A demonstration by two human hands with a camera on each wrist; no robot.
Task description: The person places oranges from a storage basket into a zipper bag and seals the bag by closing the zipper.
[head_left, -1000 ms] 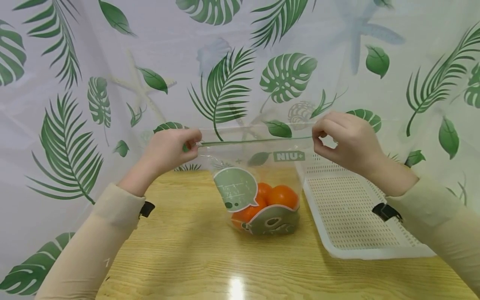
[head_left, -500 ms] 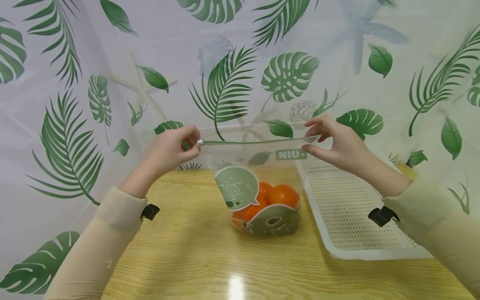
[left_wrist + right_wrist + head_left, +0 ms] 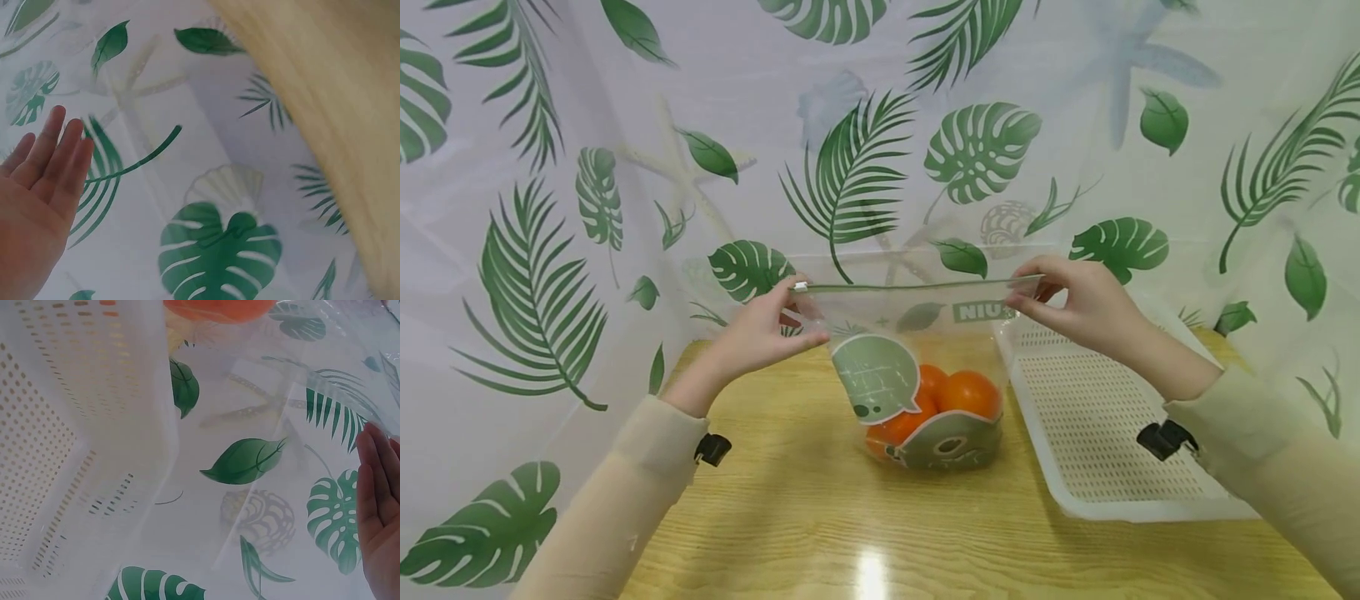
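Observation:
A clear zip bag [image 3: 917, 321] with green print and a "NIU+" label stands upright on the table, several round orange fruits [image 3: 967, 394] in its bottom. A green zip strip [image 3: 895, 287] runs across its top, with a white slider [image 3: 801, 287] at the left end. At that end is my left hand [image 3: 767, 329], its thumb spread downward and away from the fingers, which are partly behind the bag. The left wrist view shows those fingers [image 3: 53, 153] extended. My right hand [image 3: 1078, 296] pinches the bag's upper right corner between thumb and fingers.
Right of the bag, a white perforated plastic basket [image 3: 1051, 467] sits on the wooden table [image 3: 760, 517], under my right forearm. A white leaf-patterned sheet [image 3: 880, 75] hangs behind the table and along its left side.
My left hand has loosened its pinch at the slider and spread its thumb downward. My right hand opened its fingers at the corner, then brought them together again slightly lower.

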